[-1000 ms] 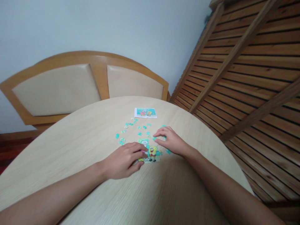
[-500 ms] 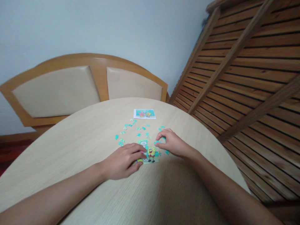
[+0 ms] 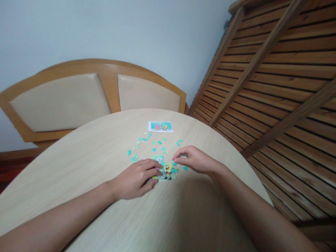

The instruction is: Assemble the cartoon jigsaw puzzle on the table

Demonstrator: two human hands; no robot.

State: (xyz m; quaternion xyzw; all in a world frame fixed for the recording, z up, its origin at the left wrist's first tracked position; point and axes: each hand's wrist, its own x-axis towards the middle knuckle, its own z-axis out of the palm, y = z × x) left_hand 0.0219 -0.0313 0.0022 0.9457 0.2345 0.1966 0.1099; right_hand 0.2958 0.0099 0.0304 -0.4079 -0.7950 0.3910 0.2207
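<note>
A partly assembled cartoon jigsaw (image 3: 166, 169) lies on the round wooden table (image 3: 105, 147), showing a yellow figure on teal. My left hand (image 3: 136, 178) rests on its left edge, fingers curled and pressing down on the joined pieces. My right hand (image 3: 195, 159) sits just right of the jigsaw, thumb and forefinger pinched on a small teal piece at its right edge. Several loose teal pieces (image 3: 147, 145) are scattered beyond the hands.
A small reference picture card (image 3: 160, 126) lies farther back on the table. Behind the table stands a wooden bench with two cream padded backs (image 3: 78, 98). A slatted wooden frame (image 3: 275, 77) leans at the right.
My right hand has drawn in from flat fingers over loose pieces to a pinch at the jigsaw's right edge. My left hand has stayed on the jigsaw.
</note>
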